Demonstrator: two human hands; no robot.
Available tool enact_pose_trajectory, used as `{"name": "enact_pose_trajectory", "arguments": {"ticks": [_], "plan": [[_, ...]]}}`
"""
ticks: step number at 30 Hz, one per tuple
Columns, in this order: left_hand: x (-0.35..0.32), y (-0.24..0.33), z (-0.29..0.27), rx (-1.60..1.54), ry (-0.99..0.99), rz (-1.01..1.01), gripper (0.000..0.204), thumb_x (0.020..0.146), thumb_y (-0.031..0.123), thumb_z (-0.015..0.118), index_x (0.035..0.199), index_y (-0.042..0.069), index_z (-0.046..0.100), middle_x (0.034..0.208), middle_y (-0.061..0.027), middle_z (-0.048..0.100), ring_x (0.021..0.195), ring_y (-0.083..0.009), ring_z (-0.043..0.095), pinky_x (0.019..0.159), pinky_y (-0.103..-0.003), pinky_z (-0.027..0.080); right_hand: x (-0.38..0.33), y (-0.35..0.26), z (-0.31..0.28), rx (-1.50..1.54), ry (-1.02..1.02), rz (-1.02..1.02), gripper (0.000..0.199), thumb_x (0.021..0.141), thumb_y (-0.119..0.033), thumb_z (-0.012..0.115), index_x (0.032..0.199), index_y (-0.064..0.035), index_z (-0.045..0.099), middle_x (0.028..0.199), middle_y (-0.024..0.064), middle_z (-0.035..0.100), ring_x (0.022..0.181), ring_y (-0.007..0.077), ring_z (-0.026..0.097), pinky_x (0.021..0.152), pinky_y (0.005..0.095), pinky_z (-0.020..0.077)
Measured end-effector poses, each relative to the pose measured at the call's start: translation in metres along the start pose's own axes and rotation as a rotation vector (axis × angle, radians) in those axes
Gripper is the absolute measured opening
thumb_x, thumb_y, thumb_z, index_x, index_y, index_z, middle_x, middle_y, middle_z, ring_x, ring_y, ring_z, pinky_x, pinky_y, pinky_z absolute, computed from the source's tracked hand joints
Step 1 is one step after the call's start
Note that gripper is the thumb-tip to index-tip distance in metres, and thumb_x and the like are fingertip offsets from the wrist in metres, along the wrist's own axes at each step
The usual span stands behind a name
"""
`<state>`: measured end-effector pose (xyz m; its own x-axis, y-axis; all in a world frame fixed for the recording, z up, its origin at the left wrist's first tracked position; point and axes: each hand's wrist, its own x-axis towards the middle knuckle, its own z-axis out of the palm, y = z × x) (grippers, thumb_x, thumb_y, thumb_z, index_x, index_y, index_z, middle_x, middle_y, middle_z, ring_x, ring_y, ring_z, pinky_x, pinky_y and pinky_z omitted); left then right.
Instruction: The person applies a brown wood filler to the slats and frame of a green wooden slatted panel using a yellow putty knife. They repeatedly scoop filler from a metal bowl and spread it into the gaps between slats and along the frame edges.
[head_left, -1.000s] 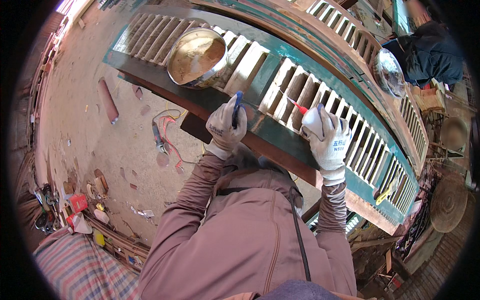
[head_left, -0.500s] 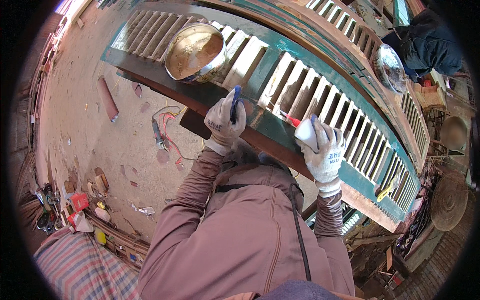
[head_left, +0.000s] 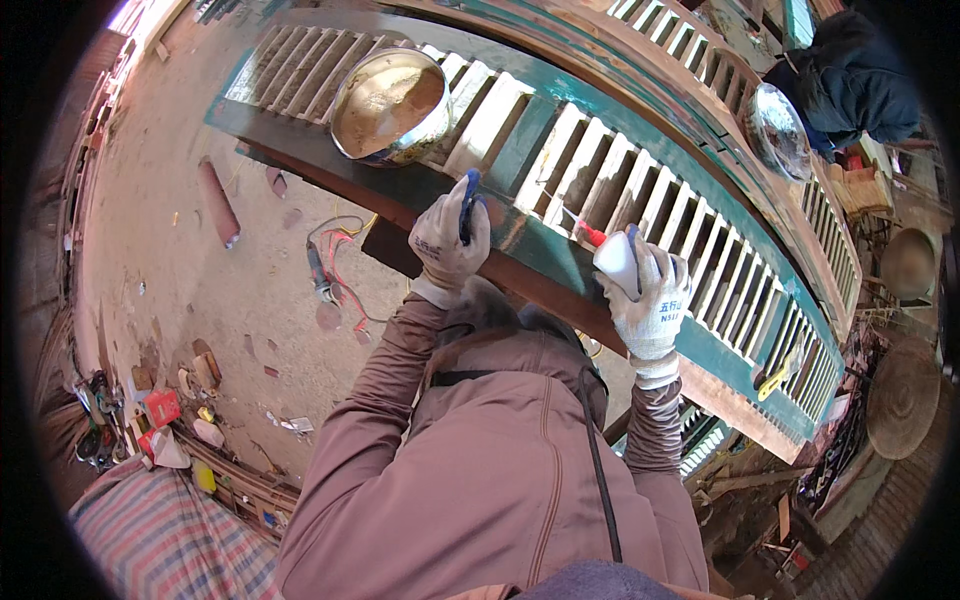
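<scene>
My right hand point(head_left: 652, 305), in a white work glove with blue fingertips, grips a white squeeze bottle point(head_left: 616, 263) with a red nozzle cap. The bottle's thin tip points up and left, over the slats of a long green-framed louvered panel point(head_left: 540, 255). To the left, my left hand point(head_left: 448, 240), gloved alike, is held at the panel's near edge with its fingers curled and blue fingertips upward. Whatever it may pinch is too small to make out. Just beyond it, a round metal pot point(head_left: 392, 105) with tan, powdery contents rests on the slats.
A yellow-handled scraper point(head_left: 773, 383) lies at the panel's right end. Behind are more slatted panels point(head_left: 700, 60), a clear-wrapped bowl point(head_left: 778, 130) and a person in dark clothing point(head_left: 855, 85). An angle grinder point(head_left: 320, 272) with its cord lies on the floor at left.
The squeeze bottle and its nozzle have shifted very slightly up and to the right with my right hand. My left hand stays nearly in place.
</scene>
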<state>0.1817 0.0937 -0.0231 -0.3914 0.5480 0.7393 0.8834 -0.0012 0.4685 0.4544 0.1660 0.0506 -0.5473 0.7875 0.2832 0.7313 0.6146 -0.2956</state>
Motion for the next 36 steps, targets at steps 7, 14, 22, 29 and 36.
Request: {"name": "enact_pose_trajectory", "arguments": {"ticks": [7,14,22,29,36], "plan": [[-0.002,0.004,-0.005,0.005,-0.116,-0.095,0.034,0.089,0.005,0.067,0.123,-0.001,0.067,0.109,-0.0161,0.076,0.084,-0.0314,0.075,0.073,-0.038,0.059,0.002,-0.005,-0.006,-0.010,-0.046,-0.009,0.074,0.071,-0.032,0.086,0.140,-0.0140,0.064,0.116,0.0060,0.065,0.107,0.0304,0.055,0.095,0.0463,0.0448],[0.003,0.006,-0.017,-0.057,-0.085,-0.081,0.037,0.085,0.005,0.069,0.121,-0.001,0.067,0.085,-0.0124,0.069,0.065,-0.0286,0.066,0.060,-0.038,0.053,-0.008,-0.006,-0.010,0.155,-0.057,0.037,0.078,0.072,-0.028,0.088,0.143,-0.0100,0.060,0.120,0.0135,0.065,0.113,0.0363,0.056,0.102,0.0481,0.0430],[0.017,-0.013,-0.043,-0.032,0.265,-0.503,0.074,0.092,0.016,0.072,0.150,-0.007,0.032,0.144,-0.0243,0.043,0.130,-0.0385,0.051,0.107,-0.043,0.045,-0.009,-0.006,0.006,0.752,0.013,0.289,0.082,0.082,-0.009,0.086,0.152,0.0050,0.044,0.150,0.0191,0.052,0.135,0.0275,0.053,0.115,0.0388,0.0412],[0.061,-0.096,-0.055,-0.172,0.046,-0.780,0.075,0.098,0.033,0.067,0.152,-0.007,0.033,0.142,-0.0281,0.047,0.129,-0.0426,0.053,0.112,-0.045,0.042,0.037,-0.047,0.012,0.884,-0.036,0.280,0.061,0.084,-0.011,0.084,0.138,0.0001,0.057,0.120,0.0082,0.067,0.108,0.0178,0.065,0.096,0.0325,0.0504],[0.058,-0.089,-0.073,-0.227,-0.062,-0.725,0.068,0.089,0.015,0.058,0.150,-0.006,0.037,0.140,-0.0305,0.050,0.132,-0.0452,0.050,0.115,-0.046,0.040,0.105,-0.113,0.019,0.973,-0.031,0.150,0.067,0.083,-0.013,0.088,0.137,0.0023,0.051,0.124,0.0105,0.062,0.115,0.0198,0.061,0.104,0.0345,0.0476]]}}
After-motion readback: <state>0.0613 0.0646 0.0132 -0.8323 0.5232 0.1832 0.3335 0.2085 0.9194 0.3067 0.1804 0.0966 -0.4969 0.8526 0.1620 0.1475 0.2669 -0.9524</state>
